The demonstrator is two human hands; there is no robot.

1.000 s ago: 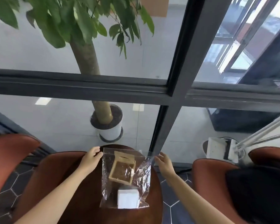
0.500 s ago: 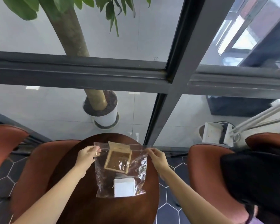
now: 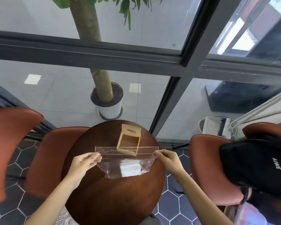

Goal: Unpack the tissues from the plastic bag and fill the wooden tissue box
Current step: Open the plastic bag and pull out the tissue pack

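A clear plastic bag (image 3: 113, 166) is held up over a round dark wooden table (image 3: 113, 197), its top edge stretched level. My left hand (image 3: 83, 163) pinches the bag's left top corner. My right hand (image 3: 168, 159) pinches the right top corner. A white pack of tissues (image 3: 130, 170) lies inside the bag at its bottom. The wooden tissue box (image 3: 129, 141) sits open on the table just beyond the bag, its lid with an oval slot tipped back. The bag's upper strip overlaps the box's near edge.
Reddish-brown chairs stand left (image 3: 44, 159) and right (image 3: 216, 174) of the table, a black backpack (image 3: 256, 164) on the right one. A potted tree (image 3: 109, 103) stands behind the window glass beyond the table. A white lamp base (image 3: 216, 127) sits at the right.
Both hands have lifted the bag's top edge and drawn it toward me. The wooden box, earlier seen under the bag, now shows mostly uncovered beyond it. The tissues slid to the bag's bottom.
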